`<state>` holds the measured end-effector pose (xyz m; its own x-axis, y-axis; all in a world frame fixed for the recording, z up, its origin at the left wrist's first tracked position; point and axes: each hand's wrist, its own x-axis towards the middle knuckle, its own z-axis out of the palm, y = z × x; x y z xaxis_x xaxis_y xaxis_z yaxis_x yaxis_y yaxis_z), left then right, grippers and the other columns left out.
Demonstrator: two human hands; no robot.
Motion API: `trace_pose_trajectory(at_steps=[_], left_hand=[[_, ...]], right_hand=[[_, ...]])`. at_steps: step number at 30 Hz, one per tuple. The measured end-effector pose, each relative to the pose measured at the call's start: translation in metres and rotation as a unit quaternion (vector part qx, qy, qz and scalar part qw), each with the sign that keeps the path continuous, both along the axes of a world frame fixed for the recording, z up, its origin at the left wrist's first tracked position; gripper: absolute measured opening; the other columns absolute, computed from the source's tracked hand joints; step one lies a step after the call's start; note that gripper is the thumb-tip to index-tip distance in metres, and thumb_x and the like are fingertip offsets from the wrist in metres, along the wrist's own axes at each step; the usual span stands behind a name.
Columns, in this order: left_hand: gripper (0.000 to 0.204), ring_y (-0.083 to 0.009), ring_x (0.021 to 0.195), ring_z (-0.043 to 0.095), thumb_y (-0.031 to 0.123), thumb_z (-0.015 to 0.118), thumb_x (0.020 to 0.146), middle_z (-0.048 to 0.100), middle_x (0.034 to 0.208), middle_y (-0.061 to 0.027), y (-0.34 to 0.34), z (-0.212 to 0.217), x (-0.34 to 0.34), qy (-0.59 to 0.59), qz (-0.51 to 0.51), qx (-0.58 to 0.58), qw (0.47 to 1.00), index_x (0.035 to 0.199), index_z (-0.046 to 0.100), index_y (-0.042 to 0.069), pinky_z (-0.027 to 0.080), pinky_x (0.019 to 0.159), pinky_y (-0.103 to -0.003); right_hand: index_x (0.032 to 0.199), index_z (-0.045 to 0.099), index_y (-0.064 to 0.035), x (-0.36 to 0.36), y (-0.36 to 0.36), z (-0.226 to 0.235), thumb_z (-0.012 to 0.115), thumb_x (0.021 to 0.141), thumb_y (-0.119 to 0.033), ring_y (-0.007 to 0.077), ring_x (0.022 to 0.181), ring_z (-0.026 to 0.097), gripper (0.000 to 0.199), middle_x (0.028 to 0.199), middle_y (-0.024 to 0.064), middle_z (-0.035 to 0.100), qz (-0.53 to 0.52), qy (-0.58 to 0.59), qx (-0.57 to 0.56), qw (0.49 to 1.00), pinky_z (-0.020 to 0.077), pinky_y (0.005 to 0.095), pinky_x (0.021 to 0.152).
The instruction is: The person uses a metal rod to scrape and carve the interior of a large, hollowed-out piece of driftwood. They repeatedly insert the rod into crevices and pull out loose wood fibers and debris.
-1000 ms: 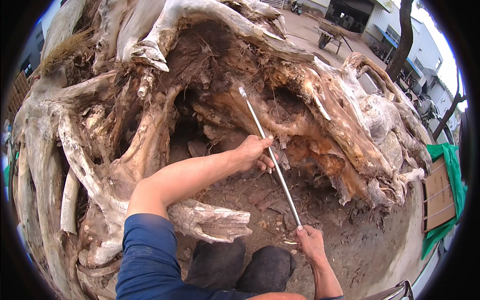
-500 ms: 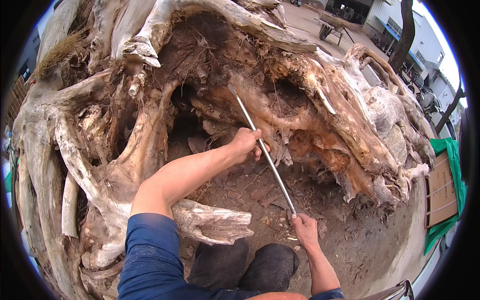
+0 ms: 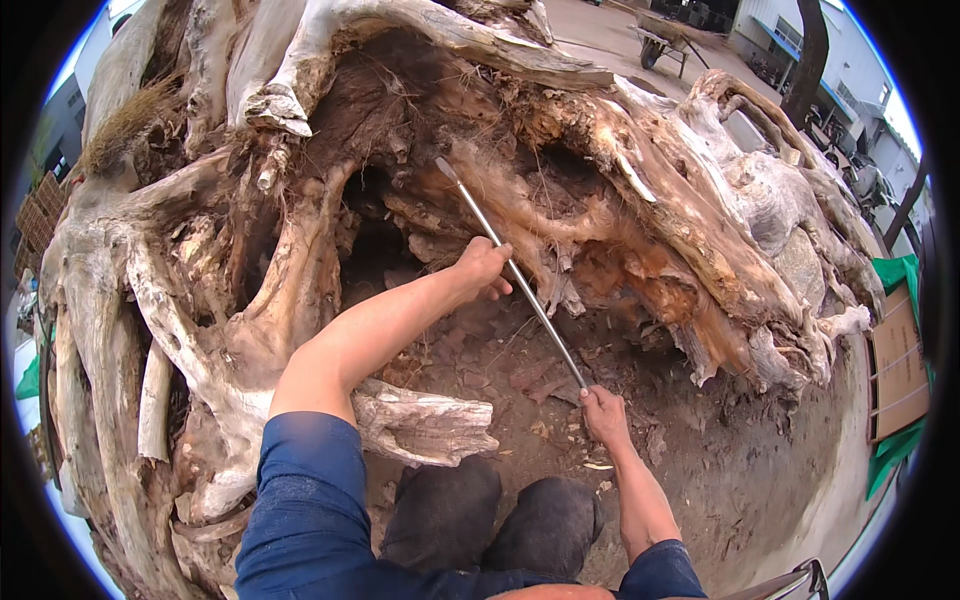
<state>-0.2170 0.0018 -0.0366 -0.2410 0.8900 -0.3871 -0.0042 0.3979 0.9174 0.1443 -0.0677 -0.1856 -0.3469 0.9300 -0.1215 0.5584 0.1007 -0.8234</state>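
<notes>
Head view: holds a long silver metal rod point(image 3: 545, 319) with the left hand point(image 3: 484, 267) curled loosely mid-shaft and the right hand point(image 3: 604, 414) closed on its near end, probably for steering and pushing. Slants its tip into the hollow of a huge, gnarled, pale-and-rust-brown wooden stump point(image 3: 700, 262). Shows bark-strewn brown dirt point(image 3: 725, 465) below, a dark-wheeled wheelbarrow point(image 3: 652, 50) beyond the stump's upper right edge.
</notes>
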Motion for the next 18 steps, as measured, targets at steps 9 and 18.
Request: trace_pose_trajectory(at_steps=[9, 18], left_hand=[[0.044, -0.0272, 0.072, 0.071, 0.029, 0.048, 0.107, 0.066, 0.107, -0.0255, -0.017, 0.007, -0.006, -0.048, -0.029, -0.001, 0.998, 0.123, 0.05, -0.011, 0.057, 0.047, -0.036], [0.03, -0.0273, 0.065, 0.069, 0.023, 0.05, 0.106, 0.064, 0.09, -0.0191, -0.007, -0.017, -0.016, -0.094, 0.043, -0.013, 0.995, 0.114, 0.048, -0.006, 0.055, 0.047, -0.039]], right_hand=[[0.083, 0.062, 0.0026, -0.005, -0.019, 0.01, 0.065, 0.098, -0.035, 0.0156, 0.059, 0.04, 0.041, 0.058, 0.0152, 0.043, -0.016, -0.003, 0.045, 0.999, 0.0396, 0.0399, 0.054], [0.079, 0.063, 0.0006, -0.015, -0.03, 0.017, 0.063, 0.099, -0.037, 0.0117, 0.06, 0.045, 0.043, 0.06, 0.0048, 0.05, -0.01, 0.023, -0.078, 0.997, 0.0392, 0.0335, 0.056]])
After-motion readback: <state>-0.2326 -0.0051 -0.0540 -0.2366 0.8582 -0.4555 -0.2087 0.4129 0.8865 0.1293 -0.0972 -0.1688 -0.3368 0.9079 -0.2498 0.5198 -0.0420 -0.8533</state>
